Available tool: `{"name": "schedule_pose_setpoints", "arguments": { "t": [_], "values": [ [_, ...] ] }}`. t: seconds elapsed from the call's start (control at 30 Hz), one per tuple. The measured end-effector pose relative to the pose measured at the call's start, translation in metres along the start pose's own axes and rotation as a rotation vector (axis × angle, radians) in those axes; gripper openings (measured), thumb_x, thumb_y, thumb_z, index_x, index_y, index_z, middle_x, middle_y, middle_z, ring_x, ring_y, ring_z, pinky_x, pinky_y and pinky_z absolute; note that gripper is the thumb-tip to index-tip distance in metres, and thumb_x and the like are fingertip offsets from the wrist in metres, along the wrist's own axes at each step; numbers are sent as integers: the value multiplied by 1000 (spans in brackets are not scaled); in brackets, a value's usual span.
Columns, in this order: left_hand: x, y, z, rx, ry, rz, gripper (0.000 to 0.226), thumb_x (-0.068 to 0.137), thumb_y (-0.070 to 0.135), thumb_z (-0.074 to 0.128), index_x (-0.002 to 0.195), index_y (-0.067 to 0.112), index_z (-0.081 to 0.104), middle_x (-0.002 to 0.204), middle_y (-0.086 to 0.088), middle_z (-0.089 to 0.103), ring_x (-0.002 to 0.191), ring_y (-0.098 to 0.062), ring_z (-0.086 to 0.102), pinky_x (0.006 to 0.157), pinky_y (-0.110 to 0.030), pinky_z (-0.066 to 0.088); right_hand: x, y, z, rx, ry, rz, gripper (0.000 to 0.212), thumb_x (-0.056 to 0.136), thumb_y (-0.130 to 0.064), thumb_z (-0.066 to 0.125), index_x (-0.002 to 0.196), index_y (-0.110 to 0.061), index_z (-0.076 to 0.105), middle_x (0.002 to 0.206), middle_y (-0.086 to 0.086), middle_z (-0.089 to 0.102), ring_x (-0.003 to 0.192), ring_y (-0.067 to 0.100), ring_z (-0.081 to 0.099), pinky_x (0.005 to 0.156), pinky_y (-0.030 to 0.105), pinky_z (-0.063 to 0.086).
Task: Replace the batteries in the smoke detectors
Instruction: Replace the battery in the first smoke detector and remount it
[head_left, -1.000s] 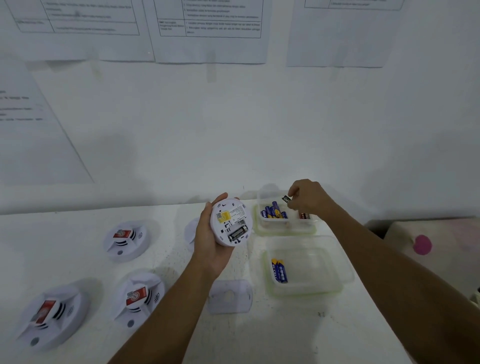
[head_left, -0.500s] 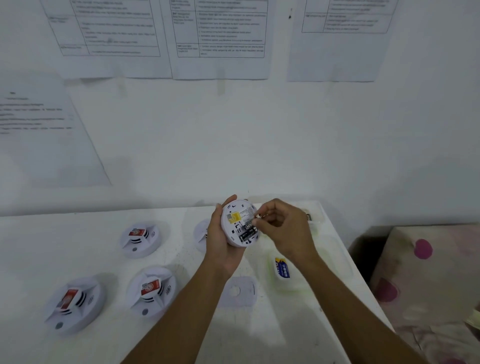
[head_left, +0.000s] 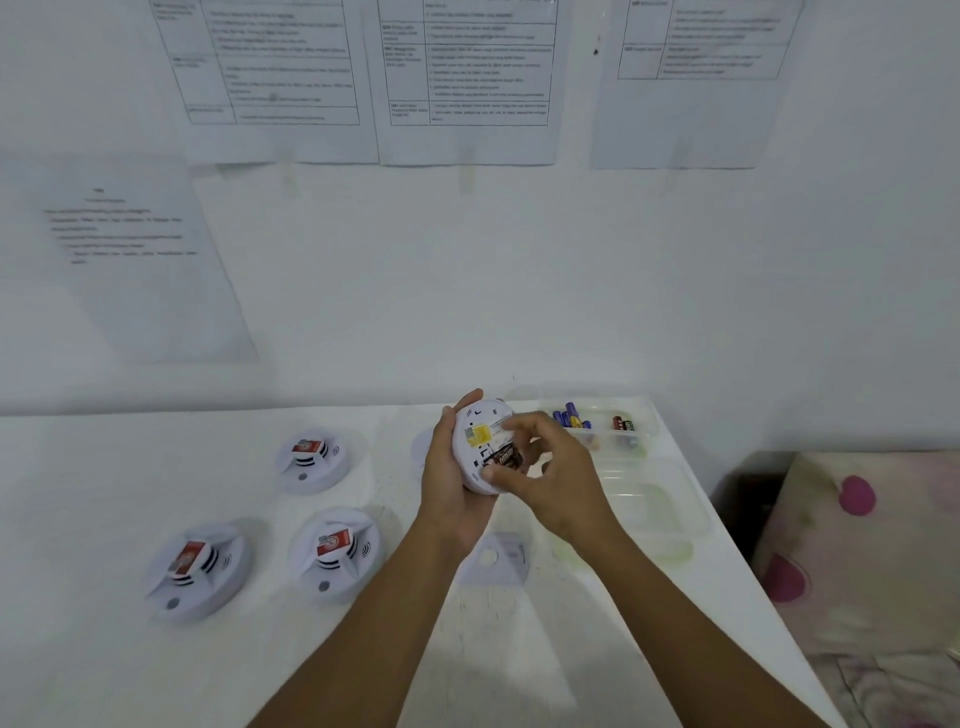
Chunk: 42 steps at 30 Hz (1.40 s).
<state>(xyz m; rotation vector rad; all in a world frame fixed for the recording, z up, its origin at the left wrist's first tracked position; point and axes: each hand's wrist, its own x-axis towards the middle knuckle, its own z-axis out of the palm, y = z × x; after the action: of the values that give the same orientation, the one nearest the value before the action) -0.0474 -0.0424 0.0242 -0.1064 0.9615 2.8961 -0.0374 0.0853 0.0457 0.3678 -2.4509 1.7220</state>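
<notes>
**Over the table's far edge, a detector held in both hands**

Above the far edge of the white table (head_left: 104, 519), towards its right corner, the left hand (head_left: 449, 499) grips a round white smoke detector (head_left: 475, 441), fingers wrapped round its rim and its back turned up to the camera. The right hand (head_left: 558, 483) is curled over that back, with thumb and forefinger closed on a dark battery (head_left: 501, 459) lying in the open compartment. Blur hides how deep the battery sits.

In the far right corner lies a clear tray (head_left: 644, 415) holding blue batteries (head_left: 570, 418) and, apart from them, a few red and dark ones (head_left: 622, 423). A second clear tray (head_left: 675, 519) lies just nearer along the right edge. A flat white cover plate (head_left: 496, 561) lies on the table under the forearms.

Towards the left edge three more detectors rest face up, each with a red tag: one further back (head_left: 311, 460), two nearer (head_left: 336, 553) (head_left: 197, 569).
</notes>
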Motion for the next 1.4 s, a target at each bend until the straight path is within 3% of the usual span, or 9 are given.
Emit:
{"name": "schedule_pose_setpoints", "arguments": {
  "t": [0.2,0.43,0.53,0.67,0.9,1.03,1.23,1.3,1.4],
  "values": [
    [-4,7,0,33,-39,-5,40,98,42,41,127,21,60,123,-9,64,112,-30,60,96,-49,47,5,1,2,136,-56,285,82,63,-35,90,121,-41,33,125,1,37,118,19,40,93,34,45],
    [-20,24,-30,28,15,21,41,98,43,40,126,21,61,125,-11,62,114,-30,57,95,-45,45,-12,8,16,-53,-35,86,65,79,-37,78,125,-28,33,112,-2,51,101,15,52,80,23,44],
    [-30,39,-54,-12,53,55,40,100,43,39,123,20,62,120,-10,65,118,-31,56,100,-47,45,-24,23,14,-381,-240,-50,45,84,-26,73,121,-24,47,106,-4,60,95,14,56,78,25,47],
    [-45,48,-71,1,63,45,38,101,42,38,120,21,63,119,-9,68,117,-30,58,109,-53,37,-35,32,27,-780,-600,-101,65,82,-23,72,139,-26,41,124,2,56,116,18,48,85,31,44],
    [-59,55,-76,2,49,29,38,100,42,39,122,22,62,123,-8,66,112,-27,61,96,-47,48,-30,25,39,-828,-611,-74,79,80,-23,75,146,-25,32,130,6,56,114,23,52,84,31,44],
    [-60,57,-78,11,54,32,37,101,42,38,121,22,63,120,-8,68,109,-27,64,91,-45,51,-34,23,35,-648,-463,-50,77,76,-29,74,141,-29,34,114,3,64,97,18,61,79,31,52],
    [-52,51,-81,-40,117,27,38,100,45,40,122,24,63,132,-10,61,122,-31,56,105,-50,41,-38,4,25,701,-65,509,35,94,-15,56,128,-24,50,115,15,68,99,36,70,86,49,52],
    [-49,43,-77,-54,112,5,39,100,45,40,125,24,62,135,-12,60,126,-33,53,107,-51,40,-38,5,29,718,-33,480,35,93,-14,62,123,-28,53,121,16,66,105,38,67,89,52,52],
    [-47,31,-67,-50,87,-27,39,100,45,41,124,24,62,137,-13,58,127,-34,53,108,-51,40,-35,0,38,392,44,336,42,87,-13,69,117,-40,56,122,5,64,107,26,65,83,42,58]
  ]
}}
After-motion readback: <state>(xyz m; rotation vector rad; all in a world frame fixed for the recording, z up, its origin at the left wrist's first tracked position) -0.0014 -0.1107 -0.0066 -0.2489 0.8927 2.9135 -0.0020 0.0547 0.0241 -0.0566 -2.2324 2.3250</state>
